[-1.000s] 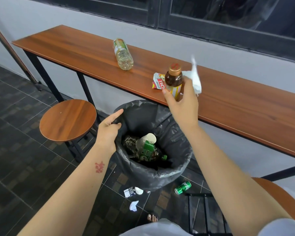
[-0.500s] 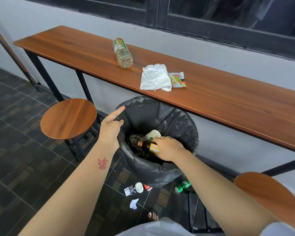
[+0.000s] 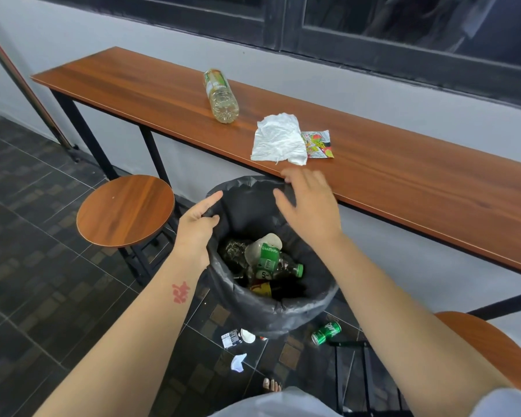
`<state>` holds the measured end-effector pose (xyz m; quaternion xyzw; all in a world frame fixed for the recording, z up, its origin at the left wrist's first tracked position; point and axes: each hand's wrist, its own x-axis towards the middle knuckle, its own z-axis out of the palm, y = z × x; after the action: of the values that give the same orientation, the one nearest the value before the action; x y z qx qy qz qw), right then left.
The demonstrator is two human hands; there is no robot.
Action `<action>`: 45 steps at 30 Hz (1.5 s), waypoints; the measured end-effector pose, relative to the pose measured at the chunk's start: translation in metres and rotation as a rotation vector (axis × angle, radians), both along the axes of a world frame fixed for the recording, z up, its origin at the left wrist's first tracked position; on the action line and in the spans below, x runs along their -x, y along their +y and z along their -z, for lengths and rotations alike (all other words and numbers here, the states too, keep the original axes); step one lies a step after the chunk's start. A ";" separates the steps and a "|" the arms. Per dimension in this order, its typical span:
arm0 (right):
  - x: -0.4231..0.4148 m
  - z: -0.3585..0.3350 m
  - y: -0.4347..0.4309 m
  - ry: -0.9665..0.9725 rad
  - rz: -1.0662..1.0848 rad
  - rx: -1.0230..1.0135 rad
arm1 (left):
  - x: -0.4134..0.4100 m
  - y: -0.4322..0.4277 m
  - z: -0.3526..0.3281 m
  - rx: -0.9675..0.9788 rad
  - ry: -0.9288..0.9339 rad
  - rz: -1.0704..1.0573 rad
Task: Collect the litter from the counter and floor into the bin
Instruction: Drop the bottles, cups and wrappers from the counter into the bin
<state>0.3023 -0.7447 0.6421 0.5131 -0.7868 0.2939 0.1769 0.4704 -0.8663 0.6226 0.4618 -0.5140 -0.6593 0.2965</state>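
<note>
Black plastic lines the bin, which sits just below the near edge of the wooden counter with bottles inside. The left hand grips the liner's left rim. The right hand hovers over the bin's mouth, fingers spread, holding nothing. On the counter a crumpled tissue touches a snack wrapper; a plastic bottle lies on its side nearby. A green can, a small packet and a white scrap lie on the tiled floor by the bin. A round stool stands to the left.

soft even daylight, wide-angle warp, blurred right hand.
</note>
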 end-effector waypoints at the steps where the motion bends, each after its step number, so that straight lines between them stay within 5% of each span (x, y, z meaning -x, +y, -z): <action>1: 0.007 -0.006 -0.006 0.023 0.039 0.031 | 0.000 -0.001 0.001 -0.011 0.006 -0.006; 9: 0.063 -0.025 -0.056 -0.169 0.314 -0.320 | 0.002 -0.009 0.004 -0.012 0.027 -0.004; 15: 0.077 -0.017 -0.066 -0.218 0.294 -0.505 | 0.004 -0.014 0.005 -0.011 0.034 -0.028; 38: 0.031 0.002 -0.015 -0.033 -0.007 -0.085 | -0.010 -0.008 -0.006 -0.006 0.063 -0.062; 45: 0.012 0.014 -0.007 0.240 -0.165 0.097 | -0.016 -0.005 -0.008 0.005 0.073 -0.094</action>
<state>0.2899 -0.7513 0.6277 0.5982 -0.7002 0.2815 0.2695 0.4868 -0.8711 0.6308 0.4605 -0.4823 -0.6596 0.3468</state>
